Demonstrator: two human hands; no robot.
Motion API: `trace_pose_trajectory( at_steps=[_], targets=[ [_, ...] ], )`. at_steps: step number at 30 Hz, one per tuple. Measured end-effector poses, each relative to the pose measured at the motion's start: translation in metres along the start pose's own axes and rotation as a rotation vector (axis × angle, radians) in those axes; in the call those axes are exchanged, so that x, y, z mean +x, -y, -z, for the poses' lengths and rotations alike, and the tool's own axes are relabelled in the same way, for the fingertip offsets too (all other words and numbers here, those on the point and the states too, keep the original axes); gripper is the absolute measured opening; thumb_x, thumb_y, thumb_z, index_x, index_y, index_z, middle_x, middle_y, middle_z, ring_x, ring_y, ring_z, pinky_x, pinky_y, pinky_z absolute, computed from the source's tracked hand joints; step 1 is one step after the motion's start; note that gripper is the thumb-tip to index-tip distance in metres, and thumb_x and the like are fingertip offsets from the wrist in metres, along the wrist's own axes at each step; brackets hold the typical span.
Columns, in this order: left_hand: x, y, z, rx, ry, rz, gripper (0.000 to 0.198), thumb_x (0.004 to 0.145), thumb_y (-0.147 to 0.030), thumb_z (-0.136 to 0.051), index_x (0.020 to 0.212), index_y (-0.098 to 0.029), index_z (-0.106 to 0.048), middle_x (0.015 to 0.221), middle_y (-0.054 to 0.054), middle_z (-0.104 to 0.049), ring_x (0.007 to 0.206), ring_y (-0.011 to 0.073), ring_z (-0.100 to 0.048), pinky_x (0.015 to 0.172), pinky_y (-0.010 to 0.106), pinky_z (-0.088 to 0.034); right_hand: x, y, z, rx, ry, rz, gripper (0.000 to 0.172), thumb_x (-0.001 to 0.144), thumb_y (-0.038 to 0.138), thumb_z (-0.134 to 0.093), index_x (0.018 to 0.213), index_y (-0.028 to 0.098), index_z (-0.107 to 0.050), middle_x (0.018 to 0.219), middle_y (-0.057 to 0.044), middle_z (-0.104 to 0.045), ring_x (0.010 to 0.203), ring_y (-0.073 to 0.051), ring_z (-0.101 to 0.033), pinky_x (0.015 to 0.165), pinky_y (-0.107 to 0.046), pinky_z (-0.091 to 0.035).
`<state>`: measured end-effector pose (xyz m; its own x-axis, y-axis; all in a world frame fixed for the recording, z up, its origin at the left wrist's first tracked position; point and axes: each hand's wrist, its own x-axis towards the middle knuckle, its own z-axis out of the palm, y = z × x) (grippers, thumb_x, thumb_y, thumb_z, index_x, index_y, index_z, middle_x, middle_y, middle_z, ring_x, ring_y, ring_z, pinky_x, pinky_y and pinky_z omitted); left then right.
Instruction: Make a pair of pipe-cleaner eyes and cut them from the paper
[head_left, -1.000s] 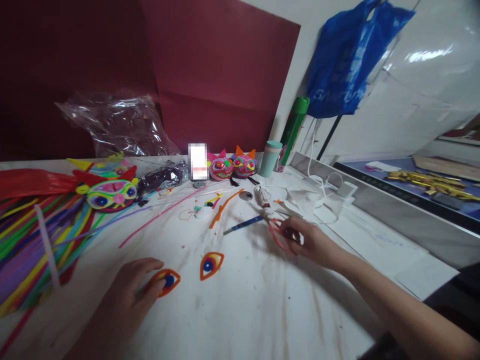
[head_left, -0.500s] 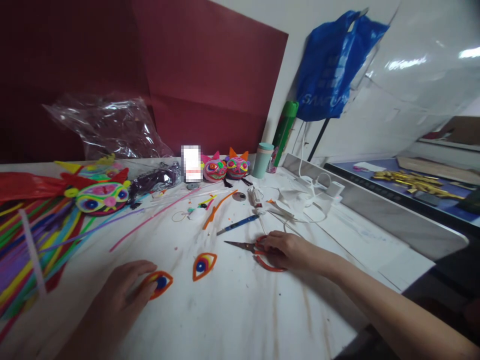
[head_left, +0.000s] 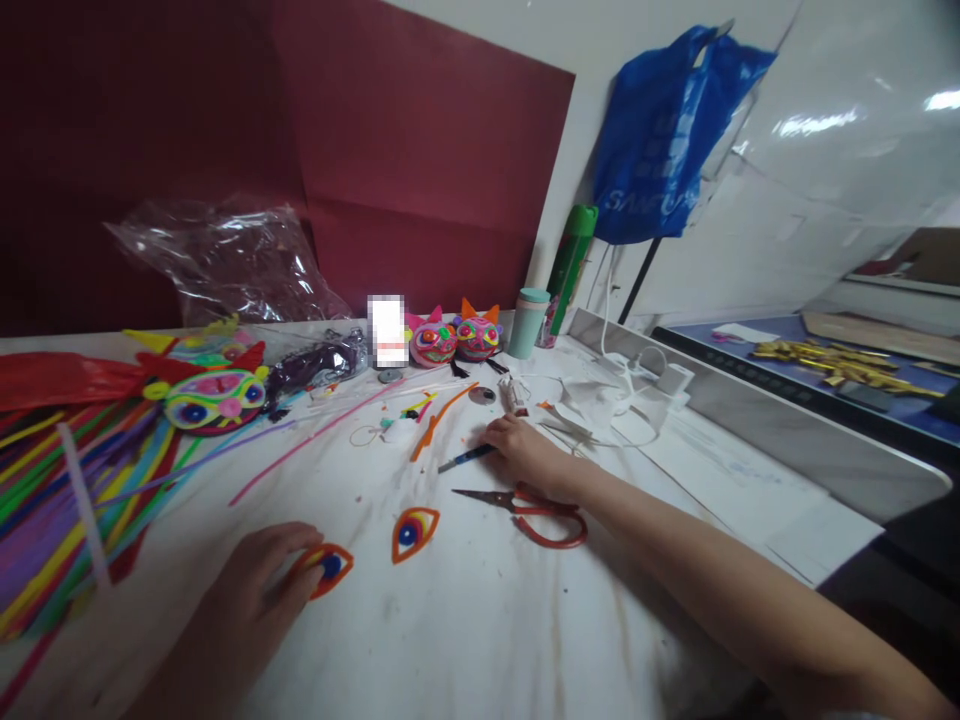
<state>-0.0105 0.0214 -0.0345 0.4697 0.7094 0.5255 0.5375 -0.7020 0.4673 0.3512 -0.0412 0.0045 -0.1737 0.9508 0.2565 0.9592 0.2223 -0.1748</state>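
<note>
My left hand (head_left: 262, 580) pinches an eye-shaped piece with an orange rim (head_left: 339, 572), blue and white inside, low over the table at the left. A matching orange-rimmed eye piece (head_left: 409, 536) lies flat just right of it. My right hand (head_left: 525, 450) has its fingers closed on the back end of a slim blue craft knife (head_left: 465, 459), whose tip points left. Below that hand rest the scissors (head_left: 551, 525), red-handled with dark blades. An orange strip (head_left: 442, 420) lies beyond the knife.
Colourful strips (head_left: 82, 500) and a decorated animal head (head_left: 210, 398) occupy the left. Two smaller heads (head_left: 478, 335) stand at the back beside a green cup (head_left: 529, 325). White cables (head_left: 637, 430) and paper sheets (head_left: 735, 500) lie to the right.
My right hand has let go of the scissors and moved up and left to the craft knife. The scissors stay on the table. My left hand keeps its eye piece.
</note>
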Motion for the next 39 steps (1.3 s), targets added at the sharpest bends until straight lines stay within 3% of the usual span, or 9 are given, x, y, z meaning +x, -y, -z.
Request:
trace_pose_trajectory(
  at_steps=[5, 9, 15, 20, 25, 28, 35, 39],
  targets=[
    [0.001, 0.0, 0.001, -0.014, 0.003, -0.03, 0.026, 0.076, -0.044, -0.055, 0.085, -0.023, -0.067, 0.088, 0.005, -0.07, 0.083, 0.0222, -0.067, 0.075, 0.032, -0.056, 0.006, -0.012, -0.005, 0.1, -0.072, -0.019, 0.011, 0.081, 0.008, -0.055, 0.078, 0.015, -0.062, 0.08, -0.008, -0.063, 0.082, -0.02, -0.057, 0.082, -0.036, -0.043],
    [0.003, -0.007, 0.004, -0.058, 0.056, 0.01, 0.027, 0.075, -0.043, -0.055, 0.085, -0.021, -0.068, 0.088, 0.006, -0.07, 0.082, 0.0222, -0.068, 0.072, 0.03, -0.057, 0.001, -0.021, 0.014, 0.264, -0.264, -0.147, 0.01, 0.085, 0.017, -0.048, 0.083, 0.017, -0.057, 0.079, -0.006, -0.063, 0.072, -0.017, -0.058, 0.07, -0.031, -0.046],
    [0.004, -0.009, 0.003, -0.078, 0.073, 0.096, 0.029, 0.073, -0.045, -0.055, 0.084, -0.021, -0.068, 0.09, 0.006, -0.07, 0.084, 0.0223, -0.068, 0.072, 0.029, -0.058, -0.001, -0.035, 0.036, 0.533, -0.479, -0.327, 0.024, 0.085, 0.04, -0.046, 0.082, 0.018, -0.053, 0.063, 0.0, -0.06, 0.054, -0.013, -0.055, 0.052, -0.024, -0.044],
    [0.004, -0.009, 0.004, -0.041, 0.048, 0.094, 0.03, 0.071, -0.046, -0.056, 0.081, -0.022, -0.069, 0.087, 0.006, -0.071, 0.082, 0.0228, -0.068, 0.075, 0.032, -0.057, -0.001, -0.042, 0.032, 0.636, -0.634, -0.424, 0.029, 0.074, 0.046, -0.056, 0.071, 0.017, -0.055, 0.057, 0.001, -0.056, 0.05, -0.011, -0.05, 0.048, -0.023, -0.04],
    [0.001, -0.006, 0.003, -0.053, 0.062, 0.119, 0.031, 0.073, -0.048, -0.054, 0.084, -0.022, -0.068, 0.09, 0.005, -0.071, 0.085, 0.0225, -0.068, 0.072, 0.029, -0.058, -0.004, -0.059, 0.033, 0.643, -0.798, -0.493, 0.03, 0.079, 0.049, -0.045, 0.079, 0.019, -0.049, 0.063, 0.002, -0.054, 0.055, -0.012, -0.051, 0.051, -0.023, -0.042],
    [0.001, -0.004, 0.002, -0.054, 0.06, 0.117, 0.03, 0.073, -0.047, -0.055, 0.086, -0.023, -0.068, 0.091, 0.004, -0.071, 0.086, 0.0232, -0.068, 0.073, 0.03, -0.058, -0.007, -0.063, 0.034, 0.596, -0.723, -0.484, 0.027, 0.082, 0.044, -0.041, 0.08, 0.018, -0.05, 0.063, 0.001, -0.055, 0.054, -0.012, -0.051, 0.05, -0.023, -0.042],
    [0.001, -0.003, 0.002, -0.06, 0.075, 0.068, 0.028, 0.076, -0.044, -0.055, 0.087, -0.022, -0.068, 0.092, 0.006, -0.071, 0.087, 0.0241, -0.068, 0.077, 0.032, -0.057, -0.011, -0.025, 0.015, 0.403, -0.163, -0.188, 0.01, 0.076, 0.017, -0.056, 0.073, 0.016, -0.064, 0.063, 0.0, -0.062, 0.056, -0.012, -0.054, 0.056, -0.022, -0.043],
    [0.0, -0.004, 0.003, -0.015, 0.037, 0.053, 0.026, 0.074, -0.043, -0.057, 0.086, -0.022, -0.068, 0.089, 0.005, -0.071, 0.085, 0.0227, -0.068, 0.076, 0.029, -0.057, -0.01, -0.009, 0.002, 0.276, 0.003, -0.031, 0.015, 0.078, 0.01, -0.056, 0.075, 0.017, -0.069, 0.075, -0.004, -0.065, 0.071, -0.015, -0.059, 0.07, -0.025, -0.046]
  ],
)
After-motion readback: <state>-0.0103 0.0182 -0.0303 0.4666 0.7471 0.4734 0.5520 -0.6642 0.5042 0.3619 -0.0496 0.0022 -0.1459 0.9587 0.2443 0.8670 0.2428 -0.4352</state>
